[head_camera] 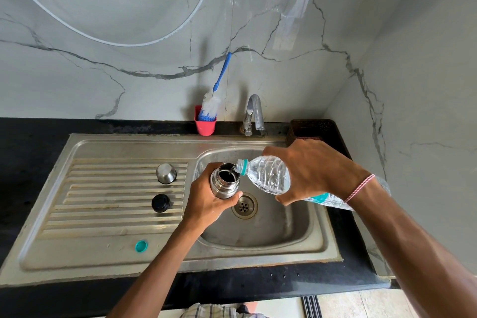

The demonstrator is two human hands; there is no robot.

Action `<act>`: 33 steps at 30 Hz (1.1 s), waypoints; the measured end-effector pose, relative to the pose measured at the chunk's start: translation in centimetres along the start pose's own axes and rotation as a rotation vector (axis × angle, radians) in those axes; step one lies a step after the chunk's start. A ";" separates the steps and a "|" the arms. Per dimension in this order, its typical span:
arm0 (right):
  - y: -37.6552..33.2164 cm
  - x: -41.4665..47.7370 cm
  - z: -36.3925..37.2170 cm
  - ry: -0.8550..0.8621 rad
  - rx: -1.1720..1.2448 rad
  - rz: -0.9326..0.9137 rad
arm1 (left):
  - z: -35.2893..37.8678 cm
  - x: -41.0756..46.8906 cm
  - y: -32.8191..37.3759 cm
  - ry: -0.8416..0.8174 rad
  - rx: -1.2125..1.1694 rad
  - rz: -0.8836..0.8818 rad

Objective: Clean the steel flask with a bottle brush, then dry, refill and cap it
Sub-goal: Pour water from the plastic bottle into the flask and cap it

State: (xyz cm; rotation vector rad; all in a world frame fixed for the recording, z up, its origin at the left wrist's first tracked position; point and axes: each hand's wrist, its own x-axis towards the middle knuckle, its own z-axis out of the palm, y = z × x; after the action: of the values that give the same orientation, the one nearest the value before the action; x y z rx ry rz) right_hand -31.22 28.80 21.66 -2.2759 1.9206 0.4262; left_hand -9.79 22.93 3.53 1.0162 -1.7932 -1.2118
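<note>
My left hand grips the open steel flask upright over the sink basin. My right hand holds a clear plastic water bottle tilted down to the left, its neck at the flask's mouth, and a thin stream of water runs in. The flask's steel cup lid and black inner stopper rest on the ribbed drainboard. A teal bottle cap lies near the drainboard's front edge. The blue-handled bottle brush stands in a red cup against the wall.
A steel tap rises behind the basin, with a dark perforated basket to its right. The drain sits just below the flask. Black countertop surrounds the sink, and marble-patterned walls close the back and right.
</note>
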 end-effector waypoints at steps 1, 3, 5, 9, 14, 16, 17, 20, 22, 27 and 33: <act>0.0 0.0 0.0 0.001 0.002 0.000 | 0.0 0.0 0.0 -0.001 -0.001 0.000; 0.0 0.0 0.0 0.001 0.002 -0.003 | 0.0 0.0 -0.1 -0.002 0.003 0.000; 0.1 0.0 -0.1 -0.001 -0.003 -0.003 | 0.0 0.1 -0.1 0.004 0.006 0.001; 0.1 0.1 -0.1 0.006 -0.010 0.001 | 0.0 0.1 0.0 0.008 0.017 0.006; 0.1 0.1 -0.3 0.007 -0.016 -0.003 | 0.0 0.3 0.1 0.006 0.010 0.001; 0.0 0.1 -0.3 0.002 -0.016 -0.005 | 0.0 0.3 0.1 0.007 0.012 -0.003; 0.0 0.2 -0.3 -0.002 -0.016 -0.004 | 0.0 0.3 0.1 0.007 0.013 -0.006; 0.0 0.3 -0.3 -0.005 -0.013 0.001 | 0.0 0.4 0.1 0.011 0.010 -0.008; 0.1 0.3 -0.3 -0.003 -0.016 0.000 | 0.0 0.4 0.2 0.008 0.011 -0.006; 0.1 0.5 -0.3 0.000 -0.027 0.005 | -0.1 0.4 0.1 0.006 0.012 -0.009; 0.1 0.5 -0.4 -0.005 -0.018 0.004 | -0.1 0.4 0.1 0.009 0.016 -0.008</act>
State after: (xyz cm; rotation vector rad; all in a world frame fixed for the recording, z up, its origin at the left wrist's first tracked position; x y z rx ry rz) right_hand -31.17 28.23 21.95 -2.2805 1.9274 0.4513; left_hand -9.94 22.52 3.67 1.0373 -1.7963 -1.1982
